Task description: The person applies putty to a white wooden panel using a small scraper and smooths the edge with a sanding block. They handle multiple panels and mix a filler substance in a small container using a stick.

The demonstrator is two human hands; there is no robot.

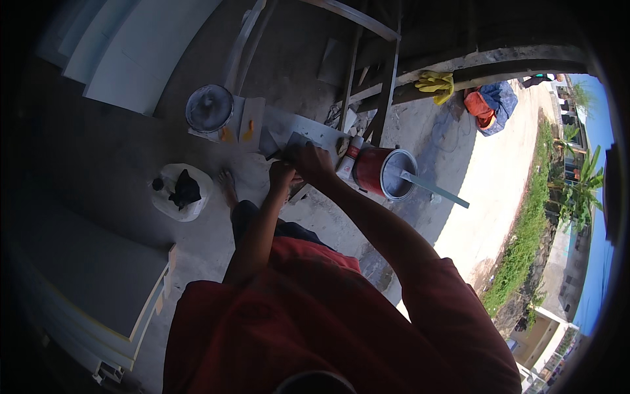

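Note:
My left hand [281,176] and my right hand [312,161] are close together over a pale board [290,120]. A flat spreader blade [297,140] projects from under my right hand, which grips it. Just beside it lies a second dark flat blade [267,143], its near edge by my left hand. My left fingers are curled, and what they hold is hidden. To the right, a white-and-red tube [350,157] leans by a red can [370,170] of grey paste. A flat stick [440,189] sticks out of the can.
An open tub of grey paste [209,108] sits at the board's left end. A white jerrycan [172,192] with a black item on it stands left of my foot. Wooden trestle legs [389,93] rise ahead. Stacked panels [88,276] lie at lower left; yellow gloves [437,86] hang beyond.

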